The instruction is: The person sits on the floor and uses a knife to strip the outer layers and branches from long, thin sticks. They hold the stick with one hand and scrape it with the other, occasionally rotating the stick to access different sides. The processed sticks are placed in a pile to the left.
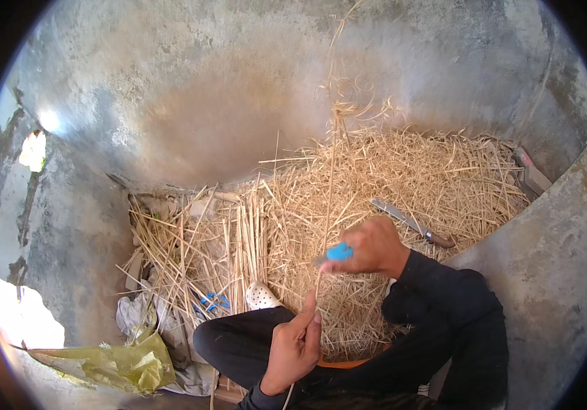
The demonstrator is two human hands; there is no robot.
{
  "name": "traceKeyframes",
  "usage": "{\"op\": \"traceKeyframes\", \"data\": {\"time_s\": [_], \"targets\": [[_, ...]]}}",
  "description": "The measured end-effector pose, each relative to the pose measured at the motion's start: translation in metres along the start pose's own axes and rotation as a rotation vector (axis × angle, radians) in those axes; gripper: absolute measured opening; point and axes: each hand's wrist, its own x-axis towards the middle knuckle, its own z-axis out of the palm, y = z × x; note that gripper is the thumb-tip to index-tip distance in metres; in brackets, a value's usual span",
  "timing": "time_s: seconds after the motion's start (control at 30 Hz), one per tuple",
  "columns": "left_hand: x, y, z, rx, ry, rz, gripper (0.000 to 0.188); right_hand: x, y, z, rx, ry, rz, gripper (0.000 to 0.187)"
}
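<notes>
My left hand [297,348] pinches a long, thin, pale strip [330,205], which looks like split bamboo or cane. Its lower end trails out below the palm. From there it runs up past my right hand to a tuft of curled fibres [341,113] against the wall. My right hand [375,246] is closed round the blue handle [339,251] of a small knife. The short blade [319,260] points left, at the strip just above my left fingertips; motion blurs it, and I cannot tell whether it touches.
Pale shavings [430,164] cover the floor in front of my crossed legs. A brown-handled knife [413,222] lies on them. Loose strips [247,232] lie left, near a white clog [261,296] and a yellow plastic sheet [129,362]. A concrete wall [239,89] stands behind.
</notes>
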Motion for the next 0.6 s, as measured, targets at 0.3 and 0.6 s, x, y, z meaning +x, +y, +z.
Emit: {"op": "traceKeyframes", "data": {"time_s": [0.3, 0.6], "targets": [[-0.008, -0.008, 0.003, -0.252, 0.032, -0.094, 0.04, -0.015, -0.016, 0.003, 0.104, -0.148, 0.044, 0.067], [-0.016, -0.007, 0.007, -0.195, 0.036, -0.053, 0.034, -0.014, 0.005, 0.004, 0.078, -0.121, 0.152, 0.07]]}}
